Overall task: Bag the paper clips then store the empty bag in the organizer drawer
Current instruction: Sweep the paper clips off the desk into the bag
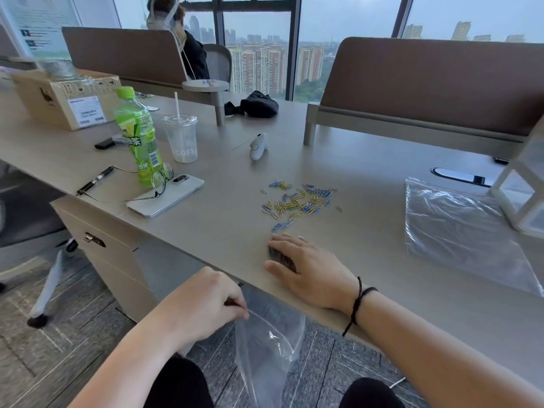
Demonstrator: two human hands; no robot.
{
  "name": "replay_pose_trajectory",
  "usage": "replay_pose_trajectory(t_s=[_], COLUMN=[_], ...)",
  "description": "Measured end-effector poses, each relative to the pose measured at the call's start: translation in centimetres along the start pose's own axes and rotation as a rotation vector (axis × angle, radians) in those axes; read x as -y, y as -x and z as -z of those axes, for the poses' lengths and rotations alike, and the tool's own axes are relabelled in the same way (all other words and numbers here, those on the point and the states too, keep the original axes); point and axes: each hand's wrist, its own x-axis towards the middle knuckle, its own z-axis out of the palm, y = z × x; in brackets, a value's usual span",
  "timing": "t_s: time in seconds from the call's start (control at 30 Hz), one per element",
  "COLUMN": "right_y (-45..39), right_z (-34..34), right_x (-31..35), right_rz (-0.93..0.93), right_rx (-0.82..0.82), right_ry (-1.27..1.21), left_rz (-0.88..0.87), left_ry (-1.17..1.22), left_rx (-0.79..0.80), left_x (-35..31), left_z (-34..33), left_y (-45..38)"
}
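Left hand (203, 301) pinches bag (265, 346); right hand (306, 269) seemingly cupped on desk (206, 231).

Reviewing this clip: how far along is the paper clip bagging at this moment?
Early. Most paper clips still lie scattered on the desk. Left hand pinches a clear bag below the edge; right hand cups something there. The second bag awaits storing.

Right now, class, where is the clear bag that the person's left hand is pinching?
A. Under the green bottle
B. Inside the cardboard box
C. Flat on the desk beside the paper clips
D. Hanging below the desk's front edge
D: the left hand pinches the top of the clear bag, which hangs below the desk edge, over the floor.
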Motion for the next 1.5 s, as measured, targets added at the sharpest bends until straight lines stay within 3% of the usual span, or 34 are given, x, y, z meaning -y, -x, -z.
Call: replay_pose_trajectory(t_s=[0.1,0.23,0.33,0.63,0.93,1.3,1.5], right_y=[0.1,0.4,1.1,-1.5,-1.9,-1.2,-1.1], right_z=[0.4,1.9,2.1,0.8,-0.2,-0.6,0.4], right_x=[0.2,-0.7,-1.7,1.9,3.5,5.6,3.0], right_rz=[-0.012,-0.235,-0.296,-0.124,-0.120,-0.269,-0.306], right_rx=[-0.112,-0.274,-0.239,-0.010,0.081,0.117,-0.031], right_ry=[-0.208,-0.605,-0.775,-0.374,-0.975,-1.405,-1.426], left_rz=[0.012,0.025,0.037,0.052,0.043,0.013,0.006], left_ry=[0.028,0.033,0.031,0.042,0.019,-0.009,0.016], left_rx=[0.007,-0.002,0.002,-0.033,-0.047,-0.079,-0.094], left_x=[0.0,0.2,0.4,0.4,0.6,-0.1,-0.1], left_z=[-0.1,-0.3,-0.4,-0.7,-0.1,0.0,0.2], left_y=[0.0,0.1,0.1,0.2,0.5,0.2,0.5])
